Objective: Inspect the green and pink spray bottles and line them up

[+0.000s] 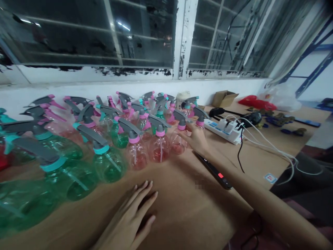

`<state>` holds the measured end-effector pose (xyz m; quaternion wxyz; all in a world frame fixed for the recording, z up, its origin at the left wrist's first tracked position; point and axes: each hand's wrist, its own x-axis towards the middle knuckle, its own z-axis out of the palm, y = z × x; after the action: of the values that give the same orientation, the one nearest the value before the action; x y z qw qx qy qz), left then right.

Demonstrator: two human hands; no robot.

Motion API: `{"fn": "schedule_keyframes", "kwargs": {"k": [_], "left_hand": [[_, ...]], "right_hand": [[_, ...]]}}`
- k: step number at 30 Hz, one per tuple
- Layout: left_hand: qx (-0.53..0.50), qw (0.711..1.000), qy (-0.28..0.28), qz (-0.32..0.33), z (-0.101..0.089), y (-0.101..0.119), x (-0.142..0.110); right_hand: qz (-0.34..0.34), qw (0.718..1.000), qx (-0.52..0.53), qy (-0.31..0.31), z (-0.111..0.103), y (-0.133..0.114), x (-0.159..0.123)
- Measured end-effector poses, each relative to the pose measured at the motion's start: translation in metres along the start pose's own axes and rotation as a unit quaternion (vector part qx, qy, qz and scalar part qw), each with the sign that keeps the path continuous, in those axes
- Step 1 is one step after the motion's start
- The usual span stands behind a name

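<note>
My left hand (132, 215) lies over the brown tabletop (182, 208), fingers stretched out and slightly apart, holding nothing. Farther forward, my right hand (196, 137) has its fingers closed at the neck of a clear pinkish spray bottle (179, 142) with a pink collar and grey trigger head. Its fingertips are partly hidden. Just behind that hand stands another pink-collared spray bottle (200, 119). To the left are more pink bottles, such as one spray bottle (160, 149), and green spray bottles (109, 163) with turquoise collars. All these bottles stand upright.
Several spray bottles crowd the table up to the windowed wall. Under my right forearm lies a dark phone-like device (213, 170). Right of it are a white power strip (225, 131) with cables, a cardboard box (225, 99), a red plastic bag (257, 102) and small dark parts (279, 119).
</note>
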<state>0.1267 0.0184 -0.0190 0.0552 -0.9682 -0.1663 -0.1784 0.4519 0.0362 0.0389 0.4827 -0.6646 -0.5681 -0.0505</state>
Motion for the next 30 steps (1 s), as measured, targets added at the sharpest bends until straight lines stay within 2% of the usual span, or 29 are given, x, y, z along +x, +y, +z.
{"fn": "schedule_keyframes", "kwargs": {"k": [3, 7, 12, 15, 20, 25, 30], "left_hand": [[0.001, 1.000, 0.007, 0.002, 0.001, 0.000, 0.004], [0.003, 1.000, 0.021, 0.001, 0.005, -0.001, 0.006], [-0.006, 1.000, 0.029, 0.001, 0.012, -0.003, 0.010], [-0.018, 0.999, 0.028, 0.004, 0.016, -0.005, 0.013], [-0.038, 0.999, 0.009, -0.011, 0.022, -0.005, 0.011], [-0.034, 0.999, 0.017, -0.020, 0.017, -0.003, 0.005], [-0.056, 0.997, 0.042, -0.038, -0.003, 0.003, 0.004]], "right_hand": [[0.004, 1.000, 0.010, 0.004, -0.006, -0.004, -0.009], [0.022, 0.999, 0.020, 0.019, -0.030, -0.006, -0.026], [0.065, 0.992, -0.014, 0.104, -0.055, 0.016, -0.026], [0.092, 0.983, -0.036, 0.152, -0.054, 0.034, -0.010], [0.113, 0.985, -0.028, 0.129, -0.039, 0.048, 0.015], [0.119, 0.982, -0.028, 0.145, -0.038, 0.038, 0.018], [0.099, 0.977, -0.031, 0.188, -0.071, 0.009, -0.003]]}}
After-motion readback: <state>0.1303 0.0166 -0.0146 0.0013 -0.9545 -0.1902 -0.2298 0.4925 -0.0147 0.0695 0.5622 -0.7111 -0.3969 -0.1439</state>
